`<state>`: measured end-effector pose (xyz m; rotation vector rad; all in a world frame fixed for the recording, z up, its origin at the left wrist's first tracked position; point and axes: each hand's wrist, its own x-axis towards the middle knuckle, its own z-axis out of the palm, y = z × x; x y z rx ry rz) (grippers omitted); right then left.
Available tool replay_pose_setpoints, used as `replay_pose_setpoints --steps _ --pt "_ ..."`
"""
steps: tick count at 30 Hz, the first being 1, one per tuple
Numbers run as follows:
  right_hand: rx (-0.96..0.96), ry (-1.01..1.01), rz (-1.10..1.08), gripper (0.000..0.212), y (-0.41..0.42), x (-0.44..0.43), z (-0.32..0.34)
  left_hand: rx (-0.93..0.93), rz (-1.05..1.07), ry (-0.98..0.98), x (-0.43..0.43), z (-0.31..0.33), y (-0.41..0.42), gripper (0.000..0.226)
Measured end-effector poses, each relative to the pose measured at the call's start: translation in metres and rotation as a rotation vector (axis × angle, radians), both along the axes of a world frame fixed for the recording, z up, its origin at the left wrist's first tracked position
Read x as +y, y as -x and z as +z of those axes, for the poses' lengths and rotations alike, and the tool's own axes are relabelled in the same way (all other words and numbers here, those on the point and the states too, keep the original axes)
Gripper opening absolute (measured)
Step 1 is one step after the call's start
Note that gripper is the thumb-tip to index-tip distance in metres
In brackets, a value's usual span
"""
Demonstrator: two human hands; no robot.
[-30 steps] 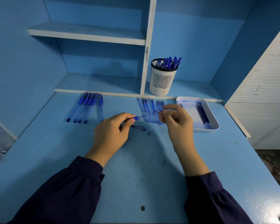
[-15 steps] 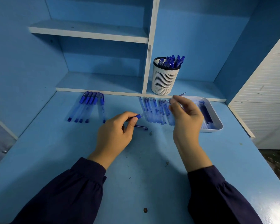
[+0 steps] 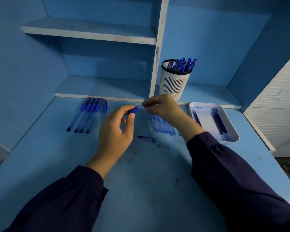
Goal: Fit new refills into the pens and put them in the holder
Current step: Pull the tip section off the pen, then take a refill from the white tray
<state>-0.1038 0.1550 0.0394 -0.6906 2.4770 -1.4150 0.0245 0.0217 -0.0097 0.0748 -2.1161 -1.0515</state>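
My left hand (image 3: 115, 131) holds a pen barrel (image 3: 134, 110) by its blue grip, raised above the desk. My right hand (image 3: 162, 108) pinches a thin refill (image 3: 144, 99) at the barrel's open end; most of the refill is hidden by the fingers. A white slotted holder (image 3: 174, 84) with several blue pens stands on the low shelf behind. Several capped pens (image 3: 89, 113) lie in a row at the left. Clear barrels or refills (image 3: 162, 125) lie under my right wrist. A white tray (image 3: 231, 129) with several refills sits at the right.
A blue cap (image 3: 146, 138) and a small tip piece (image 3: 158, 145) lie on the blue desk (image 3: 149, 173) in front of my hands. A white shelf divider (image 3: 156, 52) rises behind them. A white slatted cabinet (image 3: 278, 106) borders the desk on the right.
Both hands rose and moved back toward the shelf. My right hand came from the tray side to the left, bringing the refill to the end of the barrel in my left hand.
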Motion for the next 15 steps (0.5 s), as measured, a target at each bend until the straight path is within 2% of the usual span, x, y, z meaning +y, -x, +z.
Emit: replay_pose_setpoints --steps 5,15 --pt "0.168 -0.227 0.026 0.02 0.015 -0.015 -0.006 0.032 -0.001 0.056 -0.008 0.001 0.015 0.023" --pt "0.346 -0.375 0.038 0.023 0.02 -0.01 -0.014 -0.011 -0.042 0.068 -0.01 -0.003 0.021 0.023"
